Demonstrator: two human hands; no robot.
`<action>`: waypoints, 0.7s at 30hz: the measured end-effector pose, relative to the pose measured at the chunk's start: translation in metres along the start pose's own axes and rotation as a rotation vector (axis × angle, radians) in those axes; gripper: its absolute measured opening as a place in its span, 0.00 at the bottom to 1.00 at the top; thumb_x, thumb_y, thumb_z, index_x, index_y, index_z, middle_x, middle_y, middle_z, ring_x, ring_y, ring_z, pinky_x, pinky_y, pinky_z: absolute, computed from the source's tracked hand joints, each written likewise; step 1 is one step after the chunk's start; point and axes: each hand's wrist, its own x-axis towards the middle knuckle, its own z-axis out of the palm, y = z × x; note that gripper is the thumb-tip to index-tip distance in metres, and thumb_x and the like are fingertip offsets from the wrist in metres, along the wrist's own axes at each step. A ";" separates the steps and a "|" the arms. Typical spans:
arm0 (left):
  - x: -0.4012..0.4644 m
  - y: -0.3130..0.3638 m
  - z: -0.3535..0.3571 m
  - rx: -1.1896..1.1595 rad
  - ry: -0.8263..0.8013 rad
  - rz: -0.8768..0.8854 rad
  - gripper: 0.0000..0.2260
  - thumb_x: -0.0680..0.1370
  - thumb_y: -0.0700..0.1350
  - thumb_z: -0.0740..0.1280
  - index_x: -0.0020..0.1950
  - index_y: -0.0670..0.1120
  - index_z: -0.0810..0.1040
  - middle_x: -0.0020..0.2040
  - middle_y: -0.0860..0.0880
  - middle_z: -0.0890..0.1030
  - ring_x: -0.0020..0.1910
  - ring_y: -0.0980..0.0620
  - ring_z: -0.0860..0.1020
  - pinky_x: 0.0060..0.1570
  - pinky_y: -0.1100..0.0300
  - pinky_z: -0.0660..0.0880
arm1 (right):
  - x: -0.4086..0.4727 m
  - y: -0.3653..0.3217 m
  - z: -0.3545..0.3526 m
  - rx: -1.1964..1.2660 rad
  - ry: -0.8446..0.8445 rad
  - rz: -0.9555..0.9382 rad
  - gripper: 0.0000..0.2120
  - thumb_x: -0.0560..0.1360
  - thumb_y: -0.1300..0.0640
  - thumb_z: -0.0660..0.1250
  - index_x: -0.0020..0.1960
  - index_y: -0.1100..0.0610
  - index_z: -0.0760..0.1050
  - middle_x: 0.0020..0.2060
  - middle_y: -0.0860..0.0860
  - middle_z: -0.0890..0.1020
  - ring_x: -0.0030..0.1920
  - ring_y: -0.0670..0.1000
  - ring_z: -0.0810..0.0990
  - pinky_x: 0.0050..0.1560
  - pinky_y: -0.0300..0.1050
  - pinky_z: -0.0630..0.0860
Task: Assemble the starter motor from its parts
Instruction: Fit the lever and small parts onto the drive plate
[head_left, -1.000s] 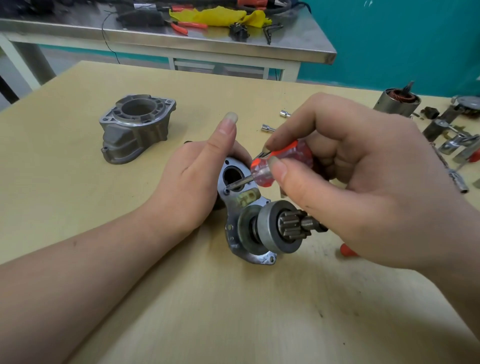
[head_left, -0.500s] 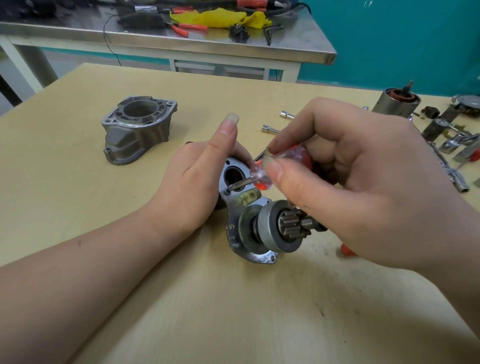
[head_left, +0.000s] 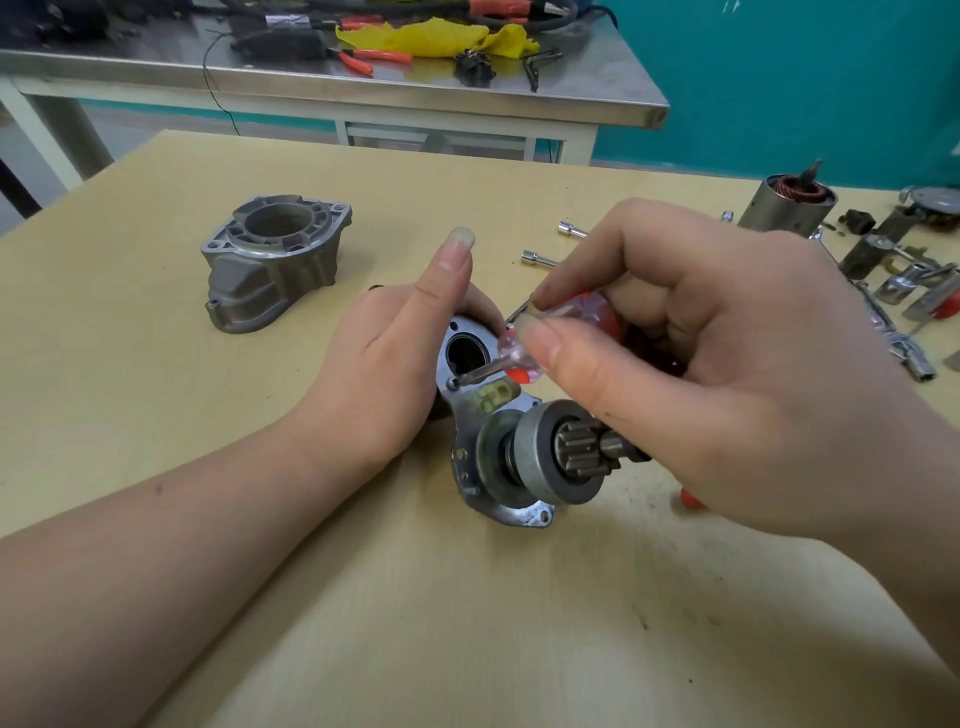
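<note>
A pale wooden table (head_left: 156, 415) carries a partly built starter motor. Near the table's middle lies the plate (head_left: 470, 470), a flat grey metal bracket with a round hole (head_left: 466, 353) in its far end and small bolt holes round its rim. From its near end sticks the pinion (head_left: 574, 451), a toothed steel gear on a shaft behind a wide grey collar, pointing toward the right edge. A greasy yellowish patch sits between the hole and the collar.

The left hand (head_left: 395, 358) rests on the table at the plate's left side and steadies it: the thumb stands straight up, and the other fingers seem to curl behind the plate, though they are mostly hidden. The right hand (head_left: 727, 364) hovers over the pinion and pinches a small screwdriver (head_left: 524, 353) with a clear and red handle, blurred, between thumb and forefinger. Its thin metal tip meets the plate just below the round hole.

Toward the far left edge stands the housing (head_left: 275, 260), a grey cast nose piece, open end up, well apart from the hands. Two small sockets (head_left: 537, 258) lie beyond the right hand. By the far right corner stands the armature (head_left: 787, 205) with copper windings, among loose metal parts (head_left: 904, 291).
</note>
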 end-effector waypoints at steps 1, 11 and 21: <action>0.000 0.000 0.000 0.001 0.002 -0.008 0.29 0.85 0.63 0.53 0.35 0.53 0.86 0.32 0.52 0.83 0.36 0.54 0.80 0.40 0.63 0.73 | 0.000 0.000 0.000 0.004 0.000 -0.006 0.19 0.74 0.51 0.78 0.64 0.49 0.80 0.53 0.43 0.83 0.48 0.35 0.74 0.53 0.27 0.69; 0.000 0.001 -0.002 0.049 -0.019 0.028 0.29 0.86 0.61 0.53 0.34 0.54 0.85 0.31 0.52 0.82 0.35 0.53 0.79 0.39 0.62 0.73 | 0.000 0.004 0.004 0.152 0.055 -0.024 0.13 0.77 0.54 0.76 0.60 0.51 0.81 0.49 0.42 0.81 0.46 0.33 0.74 0.53 0.30 0.72; 0.000 -0.002 -0.001 0.042 -0.002 0.012 0.30 0.84 0.63 0.53 0.41 0.48 0.88 0.38 0.45 0.86 0.42 0.51 0.84 0.47 0.59 0.77 | 0.001 0.004 0.004 0.077 0.007 -0.033 0.17 0.77 0.52 0.75 0.65 0.49 0.80 0.50 0.39 0.77 0.49 0.34 0.73 0.56 0.28 0.69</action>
